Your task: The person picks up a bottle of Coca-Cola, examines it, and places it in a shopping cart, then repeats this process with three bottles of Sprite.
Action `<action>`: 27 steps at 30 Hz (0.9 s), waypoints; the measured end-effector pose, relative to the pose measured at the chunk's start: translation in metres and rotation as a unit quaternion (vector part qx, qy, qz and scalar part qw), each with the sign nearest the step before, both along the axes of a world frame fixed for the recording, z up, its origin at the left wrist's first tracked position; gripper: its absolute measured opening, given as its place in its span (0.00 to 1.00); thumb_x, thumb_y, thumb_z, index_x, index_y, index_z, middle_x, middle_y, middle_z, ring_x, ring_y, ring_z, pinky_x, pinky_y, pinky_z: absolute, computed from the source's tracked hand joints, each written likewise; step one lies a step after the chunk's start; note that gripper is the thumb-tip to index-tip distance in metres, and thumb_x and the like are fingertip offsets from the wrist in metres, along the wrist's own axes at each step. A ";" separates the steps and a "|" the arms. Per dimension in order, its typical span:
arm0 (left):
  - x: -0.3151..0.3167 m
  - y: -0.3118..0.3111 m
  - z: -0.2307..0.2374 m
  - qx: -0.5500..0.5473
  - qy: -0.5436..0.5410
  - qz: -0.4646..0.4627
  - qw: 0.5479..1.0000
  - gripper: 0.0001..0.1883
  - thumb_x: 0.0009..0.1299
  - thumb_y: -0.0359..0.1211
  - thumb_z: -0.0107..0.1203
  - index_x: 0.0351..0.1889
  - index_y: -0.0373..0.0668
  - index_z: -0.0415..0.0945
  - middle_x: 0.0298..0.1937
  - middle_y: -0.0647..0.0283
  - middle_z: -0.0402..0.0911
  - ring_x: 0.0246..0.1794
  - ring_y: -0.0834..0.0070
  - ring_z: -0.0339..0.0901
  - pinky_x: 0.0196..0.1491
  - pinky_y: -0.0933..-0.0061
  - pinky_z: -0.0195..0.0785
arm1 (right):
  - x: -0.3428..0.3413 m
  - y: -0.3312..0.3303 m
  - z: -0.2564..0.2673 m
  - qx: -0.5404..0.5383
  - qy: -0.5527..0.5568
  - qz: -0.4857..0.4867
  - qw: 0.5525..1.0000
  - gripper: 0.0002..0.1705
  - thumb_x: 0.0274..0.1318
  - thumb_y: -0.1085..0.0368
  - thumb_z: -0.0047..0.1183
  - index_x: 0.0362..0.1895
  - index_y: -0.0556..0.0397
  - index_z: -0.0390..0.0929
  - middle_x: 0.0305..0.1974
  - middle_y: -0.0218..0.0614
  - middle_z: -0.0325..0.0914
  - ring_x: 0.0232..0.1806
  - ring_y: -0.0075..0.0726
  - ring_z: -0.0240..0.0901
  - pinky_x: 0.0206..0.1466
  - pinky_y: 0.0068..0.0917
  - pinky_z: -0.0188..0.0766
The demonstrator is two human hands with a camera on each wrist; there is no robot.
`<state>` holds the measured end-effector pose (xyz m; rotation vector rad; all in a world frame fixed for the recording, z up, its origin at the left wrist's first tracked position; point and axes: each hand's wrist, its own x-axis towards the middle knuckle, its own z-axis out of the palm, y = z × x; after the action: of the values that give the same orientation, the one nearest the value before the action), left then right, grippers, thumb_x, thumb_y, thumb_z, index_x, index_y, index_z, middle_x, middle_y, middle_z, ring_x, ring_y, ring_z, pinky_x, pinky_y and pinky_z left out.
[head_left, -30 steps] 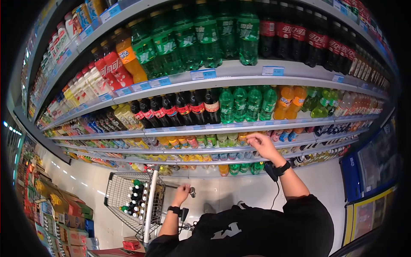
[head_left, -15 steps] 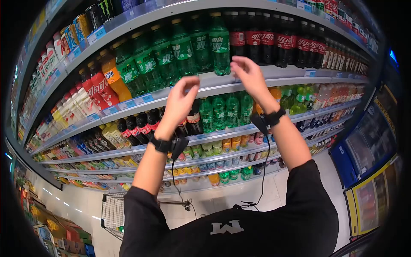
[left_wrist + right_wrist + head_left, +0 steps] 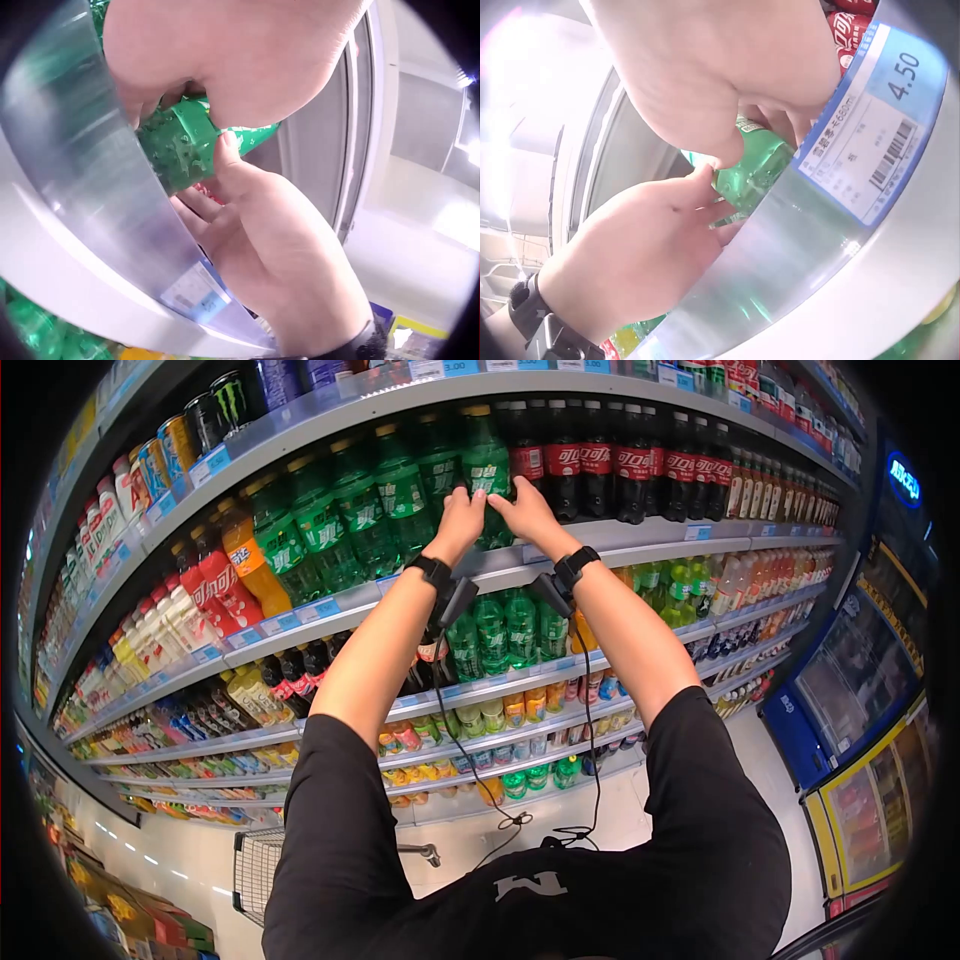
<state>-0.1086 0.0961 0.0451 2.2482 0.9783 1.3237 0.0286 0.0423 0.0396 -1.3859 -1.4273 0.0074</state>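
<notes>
A green plastic soda bottle (image 3: 484, 450) with a gold cap stands upright at the front of an upper shelf in the head view. My left hand (image 3: 459, 523) grips its left side and my right hand (image 3: 530, 517) its right side. In the left wrist view both thumbs lie on the front of the bottle (image 3: 172, 154), while the other fingers reach around its sides, partly hidden. The right wrist view shows the lower part of the bottle (image 3: 754, 169) between the hands, behind the clear shelf lip (image 3: 735, 289).
More green bottles (image 3: 355, 495) stand to the left, and red-labelled cola bottles (image 3: 635, 465) to the right. A price tag (image 3: 885, 124) sits on the shelf edge. Cables (image 3: 595, 740) hang from the wrist cameras. Below left is a wire shopping cart (image 3: 255, 870); blue and yellow freezers (image 3: 840, 700) stand right.
Both hands have risen to the shelf, the left from down by the cart, and come together on the front green bottle. The head view has shifted, with the cart now mostly behind the left arm.
</notes>
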 end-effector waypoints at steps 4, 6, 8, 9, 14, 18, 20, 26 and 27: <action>-0.016 -0.015 -0.013 0.116 -0.056 -0.063 0.990 0.28 0.75 0.41 0.50 0.64 0.30 0.60 0.60 0.41 0.65 0.60 0.45 0.66 0.61 0.56 0.63 | -0.004 -0.025 -0.005 0.097 -0.005 0.108 0.989 0.27 0.56 0.60 0.60 0.56 0.59 0.69 0.49 0.56 0.78 0.54 0.61 0.73 0.55 0.42 0.70; -0.020 -0.021 -0.018 0.103 -0.055 -0.069 0.991 0.29 0.74 0.38 0.50 0.67 0.31 0.56 0.62 0.44 0.63 0.63 0.48 0.65 0.63 0.59 0.61 | -0.012 -0.033 -0.006 0.106 -0.012 0.083 0.991 0.32 0.55 0.63 0.59 0.63 0.57 0.66 0.53 0.55 0.77 0.57 0.60 0.72 0.57 0.40 0.70; -0.020 -0.026 -0.023 0.187 -0.102 -0.066 0.975 0.29 0.75 0.39 0.49 0.69 0.33 0.57 0.62 0.47 0.64 0.62 0.52 0.66 0.64 0.62 0.59 | -0.016 -0.046 -0.004 0.149 -0.022 0.095 0.984 0.34 0.55 0.65 0.58 0.66 0.56 0.64 0.54 0.55 0.76 0.59 0.59 0.71 0.58 0.40 0.69; -0.022 -0.033 -0.020 0.196 -0.111 -0.084 0.971 0.28 0.75 0.37 0.49 0.69 0.34 0.56 0.62 0.48 0.64 0.62 0.54 0.66 0.64 0.62 0.59 | -0.020 -0.050 -0.004 0.174 -0.018 0.098 0.980 0.34 0.55 0.69 0.57 0.67 0.56 0.63 0.55 0.54 0.76 0.60 0.57 0.71 0.59 0.39 0.69; -0.036 -0.074 -0.001 0.222 -0.151 -0.115 0.956 0.30 0.73 0.34 0.52 0.71 0.36 0.54 0.64 0.47 0.63 0.63 0.52 0.66 0.64 0.60 0.61 | -0.037 -0.069 0.002 0.270 0.014 0.163 0.949 0.37 0.54 0.75 0.54 0.70 0.55 0.59 0.61 0.53 0.71 0.62 0.53 0.70 0.62 0.36 0.67; -0.059 -0.117 0.026 0.235 -0.185 -0.168 0.939 0.32 0.74 0.40 0.53 0.72 0.39 0.54 0.57 0.49 0.74 0.56 0.56 0.74 0.60 0.63 0.65 | -0.062 -0.097 0.023 0.347 -0.004 0.177 0.921 0.35 0.57 0.72 0.55 0.69 0.55 0.60 0.57 0.46 0.72 0.58 0.46 0.71 0.62 0.34 0.66; -0.074 -0.135 0.029 0.155 -0.208 -0.176 0.950 0.34 0.72 0.45 0.56 0.71 0.41 0.56 0.55 0.50 0.76 0.55 0.61 0.75 0.59 0.66 0.65 | -0.078 -0.113 0.026 0.339 0.030 0.193 0.920 0.33 0.61 0.67 0.55 0.68 0.58 0.61 0.55 0.43 0.72 0.57 0.40 0.70 0.60 0.32 0.66; -0.120 -0.166 -0.018 0.065 -0.198 -0.150 0.967 0.37 0.70 0.43 0.60 0.74 0.43 0.57 0.50 0.59 0.71 0.48 0.72 0.72 0.53 0.71 0.66 | -0.121 -0.147 -0.023 0.218 0.189 0.289 0.913 0.34 0.64 0.57 0.56 0.68 0.63 0.62 0.56 0.39 0.70 0.58 0.31 0.69 0.61 0.27 0.66; -0.127 -0.176 -0.031 0.030 -0.220 -0.171 0.960 0.39 0.69 0.40 0.62 0.75 0.43 0.55 0.53 0.59 0.70 0.51 0.73 0.72 0.54 0.72 0.67 | -0.127 -0.153 -0.033 0.200 0.209 0.295 0.911 0.34 0.64 0.58 0.56 0.68 0.63 0.61 0.57 0.39 0.70 0.58 0.31 0.69 0.61 0.27 0.66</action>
<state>-0.2355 -0.0795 0.0140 1.9186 0.3789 1.6010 -0.0988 -0.1102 0.0064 -0.5375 -1.3334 0.3632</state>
